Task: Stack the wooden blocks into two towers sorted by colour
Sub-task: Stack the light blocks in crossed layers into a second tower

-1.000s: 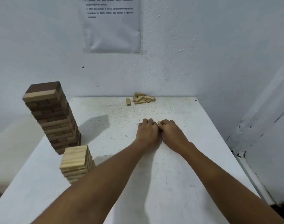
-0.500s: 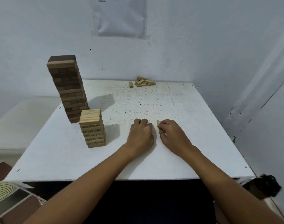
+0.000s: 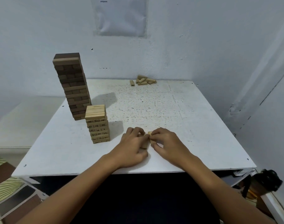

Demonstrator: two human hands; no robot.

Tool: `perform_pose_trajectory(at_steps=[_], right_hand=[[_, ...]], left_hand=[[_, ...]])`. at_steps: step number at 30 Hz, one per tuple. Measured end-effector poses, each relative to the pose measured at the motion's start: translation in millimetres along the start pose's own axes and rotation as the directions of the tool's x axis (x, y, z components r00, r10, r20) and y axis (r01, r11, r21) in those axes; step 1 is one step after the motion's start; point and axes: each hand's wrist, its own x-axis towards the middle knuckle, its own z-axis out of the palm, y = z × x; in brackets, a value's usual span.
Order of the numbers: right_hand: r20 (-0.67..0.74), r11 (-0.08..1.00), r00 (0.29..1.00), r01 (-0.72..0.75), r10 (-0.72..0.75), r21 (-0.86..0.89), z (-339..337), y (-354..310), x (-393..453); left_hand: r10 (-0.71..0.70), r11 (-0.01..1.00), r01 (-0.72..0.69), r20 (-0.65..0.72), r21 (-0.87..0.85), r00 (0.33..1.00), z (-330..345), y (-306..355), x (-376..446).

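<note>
both forearms reach in from the bottom edge and meet near the front middle of the white surface (image 3: 202, 126). the left hand (image 3: 132, 146) lies knuckles up, fingers curled down and inward, thumb side toward the other hand. the right hand (image 3: 168, 143) mirrors it, fingers bent, their tips drawn in toward the left. between the two hands sit a few light wooden blocks (image 3: 150, 137), mostly hidden; only pale ends show in the gap. the right grip is narrow, fingertips pinched on those blocks. the left grip is curled close against them too, its fingers touching their near side, though how much it actually holds is covered by the knuckles.

to the left, a short tower of light blocks (image 3: 98, 124) with printed numbers stands upright on the surface. just behind it rises a taller tower of mostly dark blocks (image 3: 72, 86), with some lighter layers in it. a small loose pile of light blocks (image 3: 143, 80) lies at the far edge by the wall, well apart from the hands. a paper sheet (image 3: 121, 16) hangs on the wall above.
</note>
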Motion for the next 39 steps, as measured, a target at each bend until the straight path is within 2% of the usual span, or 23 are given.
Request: perform_pose_trajectory(at_steps=[3,6,11,25,33,39], right_hand=[[0.05,0.995,0.998,-0.029,0.024,0.093,-5.5,-2.3,2.2],[0.132,0.977,0.99,-0.082,0.057,0.196,-12.9,-2.6,5.2],[0.253,0.974,0.964,-0.133,0.084,0.182,-18.9,-1.0,15.8],[0.224,0.958,0.966,-0.181,0.131,0.221,-16.6,-5.3,10.8],[0.171,0.945,0.977,-0.169,0.123,0.281,-14.6,-3.8,6.8],[0.178,0.966,0.978,-0.148,0.111,0.214,-15.7,1.8,8.2]], left_hand=[[0.019,0.996,-0.014,0.053,-0.087,0.998,-8.8,-4.3,-3.1],[0.042,0.99,-0.035,0.049,-0.135,0.998,-12.8,-9.1,-3.8],[0.036,0.989,-0.036,-0.005,-0.143,0.999,-11.4,-15.2,-3.4],[-0.015,0.97,-0.039,-0.215,-0.241,0.976,-4.6,-19.8,-12.4],[-0.031,0.959,-0.035,-0.228,-0.283,0.973,-1.8,-22.5,-12.6],[-0.081,0.934,0.001,-0.209,-0.357,0.975,-1.8,-24.9,-13.0]])
